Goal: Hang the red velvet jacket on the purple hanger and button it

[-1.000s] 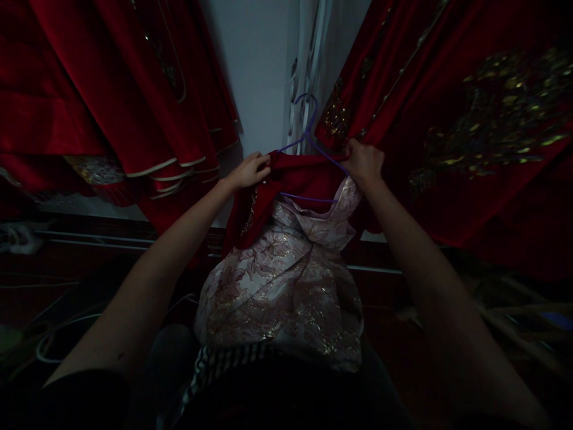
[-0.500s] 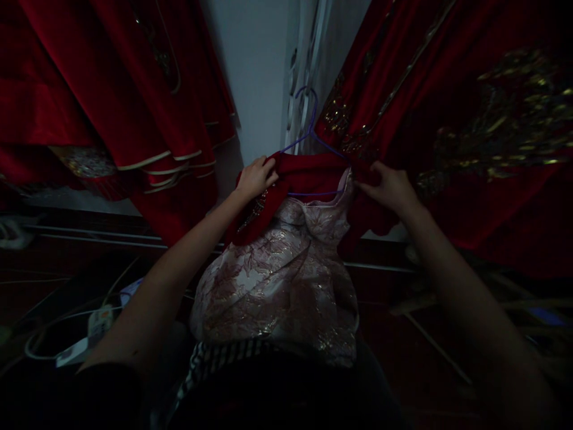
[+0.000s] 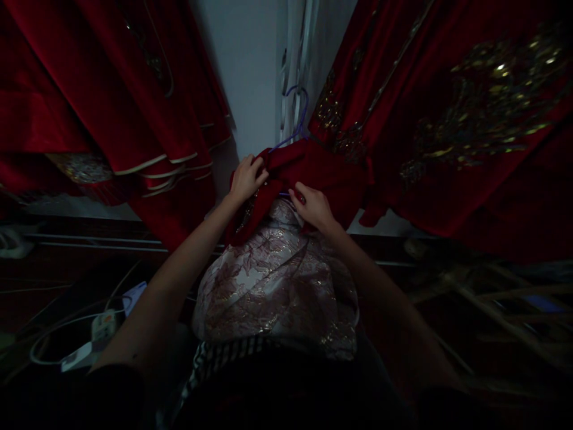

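A dark red velvet garment (image 3: 322, 173) hangs over a purple wire hanger (image 3: 299, 107), with its pale pink, gold-patterned lining (image 3: 277, 280) spilling down toward me. My left hand (image 3: 246, 177) grips the garment's left shoulder at the hanger's end. At the middle of the neckline, where red cloth meets the lining, my right hand (image 3: 313, 207) pinches the fabric. The hanger's bar is mostly hidden under the cloth.
Red embroidered garments hang on the left (image 3: 111, 95) and the right (image 3: 452, 113), with a white wall (image 3: 250, 71) between them. A white power strip with cables (image 3: 96, 334) lies on the dark floor at the lower left. Wooden sticks (image 3: 492, 298) lie at the right.
My right hand has left the garment's right shoulder and moved left to the middle of the neckline. The red cloth now covers more of the hanger. My left hand has kept its grip.
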`<state>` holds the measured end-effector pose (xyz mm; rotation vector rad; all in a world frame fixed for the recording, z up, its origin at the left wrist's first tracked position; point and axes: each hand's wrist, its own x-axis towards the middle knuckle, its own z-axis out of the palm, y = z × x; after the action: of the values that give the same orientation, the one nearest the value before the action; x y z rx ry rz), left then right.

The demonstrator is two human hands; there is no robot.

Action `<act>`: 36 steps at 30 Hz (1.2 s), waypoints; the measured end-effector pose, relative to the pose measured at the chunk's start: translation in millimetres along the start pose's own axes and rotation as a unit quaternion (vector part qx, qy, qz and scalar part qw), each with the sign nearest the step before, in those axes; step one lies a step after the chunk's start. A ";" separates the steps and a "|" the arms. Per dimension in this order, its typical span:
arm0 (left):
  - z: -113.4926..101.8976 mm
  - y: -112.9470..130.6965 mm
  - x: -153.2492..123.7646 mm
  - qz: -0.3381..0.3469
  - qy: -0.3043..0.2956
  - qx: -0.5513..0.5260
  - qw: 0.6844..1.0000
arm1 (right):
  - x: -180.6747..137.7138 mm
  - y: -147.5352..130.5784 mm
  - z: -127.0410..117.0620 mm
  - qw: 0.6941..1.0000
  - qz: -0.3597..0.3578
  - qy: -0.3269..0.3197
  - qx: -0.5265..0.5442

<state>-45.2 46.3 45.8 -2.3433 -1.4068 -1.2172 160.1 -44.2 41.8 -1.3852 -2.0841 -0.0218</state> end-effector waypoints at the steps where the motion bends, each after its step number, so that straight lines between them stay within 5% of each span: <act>1: -3.1 -1.7 0.8 -0.003 0.014 -0.010 1.000 | -2.5 2.4 -0.7 1.000 0.006 0.009 0.004; 5: -9.0 6.1 -5.6 -0.046 0.080 -0.072 0.993 | -8.3 26.9 -10.4 0.993 0.061 0.080 0.055; 10: 8.5 39.6 -25.1 -0.056 0.031 -0.245 0.967 | -2.9 39.4 3.5 0.953 0.100 0.184 0.221; 14: 31.5 61.3 -29.0 -0.050 -0.012 -0.367 0.929 | 6.0 19.5 28.9 0.934 0.075 0.130 0.324; 17: 40.3 66.3 -27.7 -0.108 0.009 -0.432 0.895 | 8.0 4.6 38.8 0.917 0.058 0.093 0.383; 24: 41.9 72.3 -51.8 -0.221 0.026 -0.528 0.819 | -3.5 3.1 29.9 0.887 0.078 0.070 0.450; 29: 48.4 78.0 -73.7 -0.191 0.057 -0.551 0.810 | -11.4 9.4 24.6 0.889 0.100 0.055 0.444; 36: 48.0 70.5 -70.9 -0.186 0.037 -0.542 0.819 | -9.3 12.0 26.6 0.892 0.083 0.072 0.439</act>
<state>21.4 -16.2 -17.2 -2.5541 -1.3545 -2.7765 159.4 -37.3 12.0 -0.9299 -1.5093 0.7714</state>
